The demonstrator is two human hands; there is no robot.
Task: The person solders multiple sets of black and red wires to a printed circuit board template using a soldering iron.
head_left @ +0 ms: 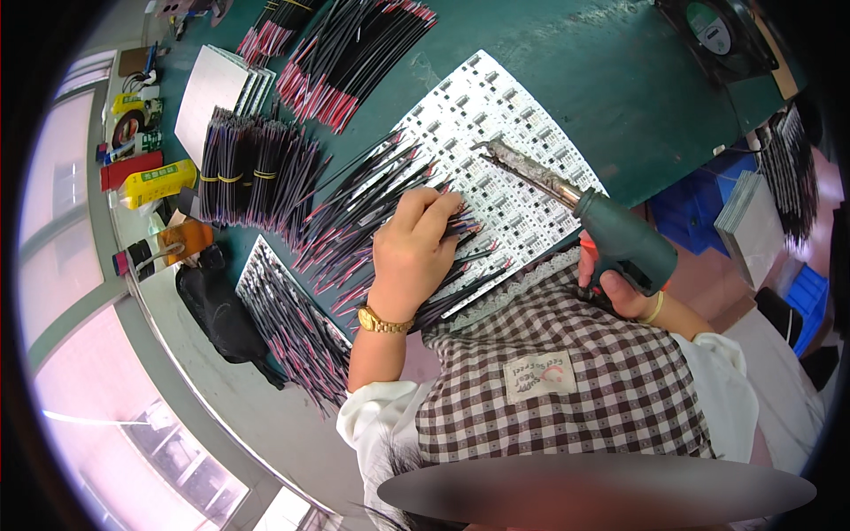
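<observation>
In my right hand (620, 288) is a dark green soldering gun (627, 239) with a red trigger. Its long, crusted metal tip (522, 164) points left over a white panel of small circuit boards (531, 133). My left hand (413, 252), with a gold watch at the wrist, is closed over the panel's left part, fingertips pinching a thin wire among many. Rows of black and red wires (354, 217) fan out leftward from the panel under this hand. The pinched wire's end is mostly hidden by my fingers.
Banded wire bundles (257, 168) and loose wires (354, 57) lie on the green table (567, 35) at the back left. Stacked pale panels (212, 93) stand behind. A wired panel (301, 323) sits left, a black fan (722, 35) far right, blue bins (691, 212) below.
</observation>
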